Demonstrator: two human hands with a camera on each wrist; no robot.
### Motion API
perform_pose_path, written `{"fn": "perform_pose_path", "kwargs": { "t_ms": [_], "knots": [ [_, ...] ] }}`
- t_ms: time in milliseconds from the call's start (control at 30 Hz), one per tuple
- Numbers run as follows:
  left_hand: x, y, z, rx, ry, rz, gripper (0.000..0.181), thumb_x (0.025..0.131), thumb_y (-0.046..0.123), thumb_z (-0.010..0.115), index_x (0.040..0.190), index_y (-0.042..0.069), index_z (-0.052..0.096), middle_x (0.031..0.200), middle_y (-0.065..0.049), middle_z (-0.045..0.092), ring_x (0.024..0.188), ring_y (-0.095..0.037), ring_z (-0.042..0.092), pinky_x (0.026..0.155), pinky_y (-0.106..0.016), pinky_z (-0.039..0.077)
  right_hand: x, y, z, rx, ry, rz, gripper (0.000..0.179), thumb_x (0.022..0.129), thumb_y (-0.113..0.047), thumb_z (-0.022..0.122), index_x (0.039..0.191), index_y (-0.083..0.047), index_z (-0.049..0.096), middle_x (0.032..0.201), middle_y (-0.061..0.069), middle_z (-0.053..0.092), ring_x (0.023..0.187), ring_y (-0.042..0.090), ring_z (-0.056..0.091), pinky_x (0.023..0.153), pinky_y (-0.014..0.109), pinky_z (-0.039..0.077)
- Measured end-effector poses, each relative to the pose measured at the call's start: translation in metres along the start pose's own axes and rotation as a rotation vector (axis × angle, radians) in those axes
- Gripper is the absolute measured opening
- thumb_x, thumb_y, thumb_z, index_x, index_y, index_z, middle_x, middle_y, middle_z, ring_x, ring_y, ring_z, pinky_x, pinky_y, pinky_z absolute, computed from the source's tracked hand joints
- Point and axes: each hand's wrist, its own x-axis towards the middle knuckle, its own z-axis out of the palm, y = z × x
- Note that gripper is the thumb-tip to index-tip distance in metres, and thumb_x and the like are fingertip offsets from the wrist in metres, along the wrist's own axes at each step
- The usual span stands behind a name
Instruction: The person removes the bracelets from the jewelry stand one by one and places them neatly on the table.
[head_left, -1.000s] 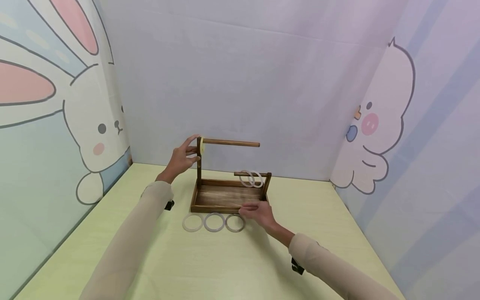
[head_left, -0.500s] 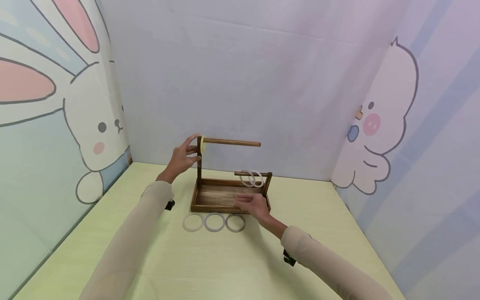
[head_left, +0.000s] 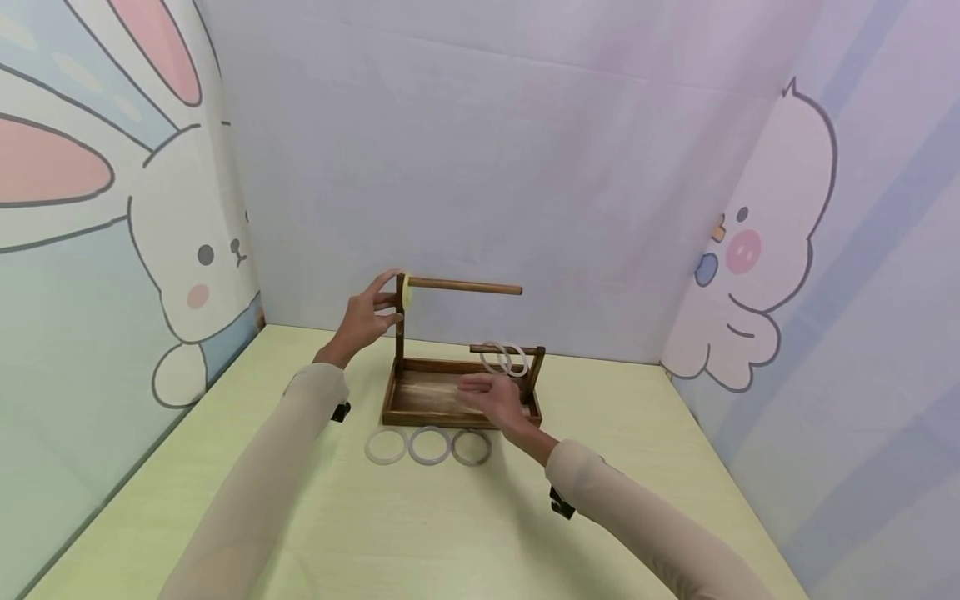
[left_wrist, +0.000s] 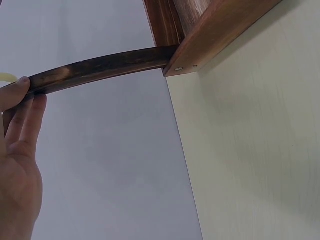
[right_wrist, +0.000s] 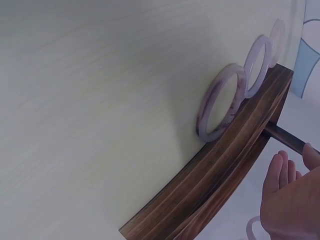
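Note:
A dark wooden bangle stand (head_left: 461, 419) with a tray base stands on the table. My left hand (head_left: 365, 321) grips the top of its tall post (left_wrist: 100, 67) between thumb and fingers. A pale yellow bangle (head_left: 407, 293) hangs on the upper rod (head_left: 465, 286), right at the post. Two whitish bangles (head_left: 517, 360) hang from the lower rod (head_left: 480, 349). My right hand (head_left: 493, 400) is over the tray, fingers fairly straight and together, with nothing visible in its grasp. In the right wrist view, its fingers (right_wrist: 274, 175) and thumb are apart.
Three bangles lie in a row along the tray's front edge: a whitish one (head_left: 386, 447), a pale lilac one (head_left: 430, 446) and a brown-mottled one (head_left: 471, 447). A pale cloth wall (head_left: 480, 167) rises behind the table (head_left: 420, 533).
My right hand has moved left and up, from the tray's front edge to over its middle. My left hand keeps its grip on the post, and the bangles stay where they were.

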Motion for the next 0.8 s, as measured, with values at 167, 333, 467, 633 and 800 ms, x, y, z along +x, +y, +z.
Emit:
{"fn": "perform_pose_path", "kwargs": {
  "t_ms": [167,333,467,633,800],
  "knots": [
    [0.0,-0.001,0.0,0.001,0.005,0.005,0.091,0.088,-0.009,0.078,0.162,0.026,0.037,0.131,-0.025,0.068,0.119,-0.04,0.068,0.095,-0.056,0.057,0.007,-0.003,0.006,-0.001,0.0,-0.017,0.03,0.091,-0.011,0.082,0.119,0.0,0.077,0.116,0.018,0.076,0.107,0.029,0.075,0.088,0.036,0.062],
    [0.001,-0.003,0.0,0.003,0.011,0.01,0.09,0.088,-0.009,0.078,0.161,0.023,0.038,0.13,-0.026,0.068,0.118,-0.041,0.068,0.096,-0.059,0.056,0.014,-0.008,0.011,-0.032,-0.01,-0.021,0.034,0.092,-0.015,0.082,0.123,-0.004,0.076,0.116,0.016,0.076,0.107,0.025,0.075,0.091,0.036,0.061],
    [0.001,-0.003,0.0,0.004,0.015,0.015,0.091,0.088,-0.01,0.078,0.162,0.024,0.038,0.129,-0.026,0.068,0.117,-0.041,0.069,0.095,-0.057,0.057,0.02,-0.017,0.015,-0.027,-0.015,-0.01,0.034,0.092,-0.017,0.083,0.123,-0.005,0.076,0.115,0.013,0.077,0.105,0.023,0.075,0.09,0.035,0.061],
    [0.001,-0.002,0.001,0.0,0.015,0.025,0.09,0.088,-0.01,0.077,0.161,0.024,0.038,0.129,-0.025,0.069,0.116,-0.039,0.07,0.092,-0.054,0.059,0.028,-0.027,0.02,0.009,-0.02,0.021,0.035,0.092,-0.018,0.083,0.124,-0.008,0.076,0.117,0.011,0.077,0.108,0.019,0.074,0.093,0.035,0.06],
    [0.001,-0.002,0.002,0.004,0.015,0.031,0.09,0.088,-0.01,0.077,0.161,0.026,0.038,0.129,-0.025,0.069,0.116,-0.039,0.07,0.091,-0.053,0.059,0.034,-0.035,0.023,0.022,-0.026,0.007,0.035,0.093,-0.02,0.081,0.125,-0.008,0.075,0.119,0.012,0.076,0.108,0.019,0.074,0.094,0.038,0.06]
  ]
}}
